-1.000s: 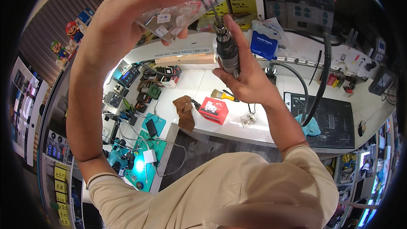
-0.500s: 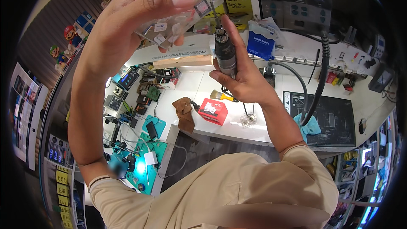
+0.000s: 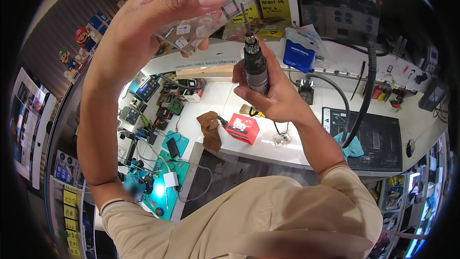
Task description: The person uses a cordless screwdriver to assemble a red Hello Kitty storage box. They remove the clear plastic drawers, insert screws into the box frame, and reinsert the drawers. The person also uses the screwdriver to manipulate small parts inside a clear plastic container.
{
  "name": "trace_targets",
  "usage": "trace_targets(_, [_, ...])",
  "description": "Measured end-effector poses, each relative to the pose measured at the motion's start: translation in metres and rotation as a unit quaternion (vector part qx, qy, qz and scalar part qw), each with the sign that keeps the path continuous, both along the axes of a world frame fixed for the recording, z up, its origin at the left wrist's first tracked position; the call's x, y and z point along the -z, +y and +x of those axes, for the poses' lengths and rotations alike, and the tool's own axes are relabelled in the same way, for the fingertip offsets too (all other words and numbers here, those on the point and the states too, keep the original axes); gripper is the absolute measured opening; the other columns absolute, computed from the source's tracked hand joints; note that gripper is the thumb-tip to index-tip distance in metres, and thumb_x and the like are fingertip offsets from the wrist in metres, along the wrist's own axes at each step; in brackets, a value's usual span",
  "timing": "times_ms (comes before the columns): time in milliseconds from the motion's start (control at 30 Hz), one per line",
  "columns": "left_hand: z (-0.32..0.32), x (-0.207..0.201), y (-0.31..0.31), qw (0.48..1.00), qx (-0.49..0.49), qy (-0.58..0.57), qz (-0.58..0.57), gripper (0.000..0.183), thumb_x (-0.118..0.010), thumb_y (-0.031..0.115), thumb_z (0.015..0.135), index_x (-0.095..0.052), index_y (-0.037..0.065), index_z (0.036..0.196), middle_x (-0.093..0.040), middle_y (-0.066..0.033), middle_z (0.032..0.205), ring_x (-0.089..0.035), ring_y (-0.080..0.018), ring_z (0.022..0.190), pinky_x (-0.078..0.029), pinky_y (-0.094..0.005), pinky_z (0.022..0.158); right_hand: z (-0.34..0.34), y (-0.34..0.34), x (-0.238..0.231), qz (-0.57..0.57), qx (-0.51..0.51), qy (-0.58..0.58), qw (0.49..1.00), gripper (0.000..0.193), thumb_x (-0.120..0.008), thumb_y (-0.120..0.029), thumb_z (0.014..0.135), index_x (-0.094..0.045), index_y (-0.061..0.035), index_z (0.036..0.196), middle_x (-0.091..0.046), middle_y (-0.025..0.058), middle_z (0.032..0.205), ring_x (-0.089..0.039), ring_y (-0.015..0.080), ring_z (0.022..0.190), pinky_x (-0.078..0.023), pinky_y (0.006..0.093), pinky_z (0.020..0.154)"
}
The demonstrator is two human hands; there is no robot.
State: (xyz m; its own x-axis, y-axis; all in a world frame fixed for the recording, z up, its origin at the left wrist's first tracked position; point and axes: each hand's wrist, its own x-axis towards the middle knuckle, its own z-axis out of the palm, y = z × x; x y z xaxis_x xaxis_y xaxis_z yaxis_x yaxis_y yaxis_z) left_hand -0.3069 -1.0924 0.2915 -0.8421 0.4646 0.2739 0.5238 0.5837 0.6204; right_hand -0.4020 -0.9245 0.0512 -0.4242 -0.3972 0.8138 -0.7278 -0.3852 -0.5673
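Raised high at upper left, my left hand [image 3: 136, 26] grips a clear plastic case [image 3: 199, 26] with its thumb across the front. Small pale and dark pieces with white labels show through the plastic. My right hand [image 3: 282, 100] is closed around a dark rotary-tool handpiece [image 3: 256, 69], held upright with its thin bit [image 3: 245, 19] pointing up. The bit is beside the case's right edge; whether it touches the plastic I cannot tell.
Below on the white bench are a red box [image 3: 243, 129], a brown cloth [image 3: 209, 129] and a partly hidden brush [image 3: 247, 110]. A thick black hose [image 3: 368, 100] arches at right over a black mat [image 3: 373, 139]. A blue packet [image 3: 298, 56] lies on the shelf.
The handpiece has shifted slightly down and right, its bit farther from the case's front. My right fingers have changed their hold; the left hand stays on the case.
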Motion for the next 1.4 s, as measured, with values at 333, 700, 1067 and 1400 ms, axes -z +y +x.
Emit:
trace_targets(333, [0.024, 0.002, 0.033, 0.981, -0.154, 0.056, 0.107, 0.099, -0.071, 0.047, 0.098, -0.033, -0.015, 0.164, -0.063, -0.0287, 0.136, -0.066, -0.0270, 0.120, -0.054, -0.0366, 0.101, 0.009, -0.009, -0.014, 0.044, -0.007, -0.066, 0.997, 0.117, -0.077, 0.001, 0.084, -0.010, -0.0208, 0.177, -0.057, 0.0055, 0.107, -0.062, 0.0132, 0.085, -0.053, 0.0326, 0.080])
trace_targets(700, [-0.005, 0.016, -0.070, 0.996, -0.018, 0.047, 0.078, 0.095, -0.072, 0.051, 0.096, -0.040, -0.006, 0.164, -0.066, -0.0155, 0.129, -0.065, -0.0198, 0.114, -0.056, -0.0297, 0.090, -0.004, -0.025, -0.010, 0.047, -0.033, -0.064, 0.996, 0.123, -0.063, 0.006, 0.080, 0.003, -0.0257, 0.179, -0.051, 0.0131, 0.141, -0.058, 0.0183, 0.107, -0.054, 0.0368, 0.094])
trace_targets(1067, [-0.005, 0.031, -0.076, 0.996, -0.031, 0.061, 0.062, 0.086, -0.062, 0.057, 0.096, -0.054, 0.003, 0.161, -0.069, -0.0137, 0.118, -0.063, -0.0144, 0.086, -0.050, -0.0271, 0.074, -0.005, -0.040, -0.004, 0.089, 0.050, 0.059, 0.993, 0.116, -0.062, 0.010, 0.086, 0.000, -0.0214, 0.179, -0.053, 0.0140, 0.146, -0.058, 0.0181, 0.103, -0.052, 0.0371, 0.100])
trace_targets(1400, [0.000, 0.035, -0.066, 0.996, -0.027, 0.046, 0.071, 0.085, -0.057, 0.056, 0.098, -0.050, 0.001, 0.162, -0.070, -0.0132, 0.113, -0.063, -0.0140, 0.080, -0.047, -0.0271, 0.066, -0.010, -0.043, 0.001, 0.059, 0.051, 0.041, 0.996, 0.114, -0.064, 0.012, 0.090, -0.002, -0.0227, 0.179, -0.053, 0.0136, 0.143, -0.057, 0.0149, 0.099, -0.052, 0.0340, 0.097])
